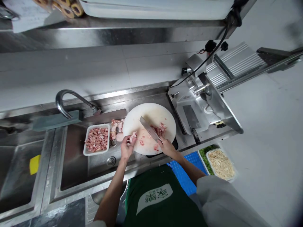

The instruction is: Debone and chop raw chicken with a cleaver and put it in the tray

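A round white cutting board (pixel 151 110) lies over the right end of the sink. My right hand (pixel 167 147) is closed round the handle of a cleaver (pixel 149 128), whose blade rests slantwise low over the board. Sliced raw meat (pixel 162 129) is heaped just right of the blade, and small scraps dot the board. At the board's left edge my left hand (pixel 127 147) pinches a pale piece of raw meat (pixel 133 136). Larger raw pieces (pixel 116 127) lie left of the board, beside a white basket (pixel 96 153) of cut meat.
A curved faucet (pixel 71 94) rises behind the sink (pixel 75 164). To the right stands a metal slicing machine (pixel 201 101), with a second knife (pixel 191 121) on it. Overhead runs a steel shelf (pixel 106 36). A tub of pale shreds (pixel 221 164) sits low at right.
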`<state>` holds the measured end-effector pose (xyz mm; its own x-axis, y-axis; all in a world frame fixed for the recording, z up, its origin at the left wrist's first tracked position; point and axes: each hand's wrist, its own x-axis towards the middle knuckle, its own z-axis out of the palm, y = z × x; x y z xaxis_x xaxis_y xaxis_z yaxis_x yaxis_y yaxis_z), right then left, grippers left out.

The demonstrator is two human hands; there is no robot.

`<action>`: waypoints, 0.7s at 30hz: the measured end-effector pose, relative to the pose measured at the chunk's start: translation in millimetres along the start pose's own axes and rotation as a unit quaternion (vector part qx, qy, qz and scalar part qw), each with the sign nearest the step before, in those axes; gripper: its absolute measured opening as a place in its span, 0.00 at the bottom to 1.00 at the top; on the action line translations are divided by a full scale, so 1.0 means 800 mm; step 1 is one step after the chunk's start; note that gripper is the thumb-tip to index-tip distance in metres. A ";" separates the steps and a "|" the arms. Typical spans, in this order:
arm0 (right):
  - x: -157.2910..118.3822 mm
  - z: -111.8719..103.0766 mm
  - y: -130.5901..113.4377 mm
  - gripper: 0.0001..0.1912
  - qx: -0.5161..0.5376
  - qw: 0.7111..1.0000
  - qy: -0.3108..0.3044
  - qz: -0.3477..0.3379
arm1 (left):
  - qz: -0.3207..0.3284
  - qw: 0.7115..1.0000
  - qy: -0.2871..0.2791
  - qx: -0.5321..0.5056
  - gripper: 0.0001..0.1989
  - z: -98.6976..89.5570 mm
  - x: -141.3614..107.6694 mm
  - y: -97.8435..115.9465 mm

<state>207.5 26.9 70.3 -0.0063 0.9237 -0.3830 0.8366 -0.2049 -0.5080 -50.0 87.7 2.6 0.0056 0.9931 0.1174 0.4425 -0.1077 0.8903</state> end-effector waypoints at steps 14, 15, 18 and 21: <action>-0.014 0.028 -0.045 0.23 -0.144 0.988 -0.061 -0.016 | 0.193 0.973 0.018 0.123 0.09 -0.005 -0.068 -0.047; -0.015 0.032 -0.050 0.22 -0.138 0.988 -0.061 -0.022 | 0.171 0.976 0.056 0.126 0.08 -0.013 -0.075 -0.048; -0.016 0.040 -0.063 0.20 -0.115 0.991 -0.060 -0.045 | 0.128 0.974 0.125 0.136 0.07 -0.033 -0.094 -0.055; -0.017 0.035 -0.069 0.20 -0.079 0.994 -0.031 -0.071 | 0.095 0.973 0.155 0.144 0.07 -0.048 -0.116 -0.065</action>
<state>146.1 16.4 82.3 -0.1607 0.9167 -0.3658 0.9006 -0.0155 -0.4344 -107.7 -0.7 -38.0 -0.1388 0.8897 0.4349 0.6923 -0.2269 0.6850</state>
